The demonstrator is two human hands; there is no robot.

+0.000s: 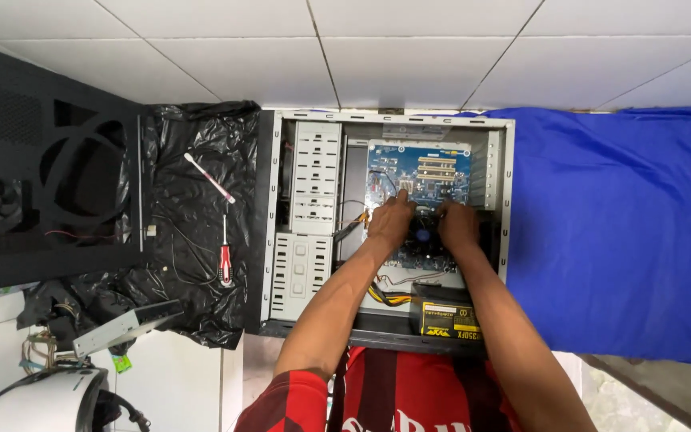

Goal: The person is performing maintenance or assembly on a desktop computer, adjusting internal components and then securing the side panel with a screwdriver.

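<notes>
Both hands [425,222] on the cooler fan [423,234] — screwdriver [225,258], toothbrush [209,178] aside.

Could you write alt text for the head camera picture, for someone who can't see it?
Both hands, left and right, rest on the black round cooler fan of a blue circuit board inside an open grey metal computer case. A red-handled screwdriver lies on black plastic sheeting nearby.

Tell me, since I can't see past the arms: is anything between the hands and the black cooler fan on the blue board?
Nothing visible. The left hand and right hand already rest on either side of the cooler fan on the motherboard, inside the open computer case.
</notes>
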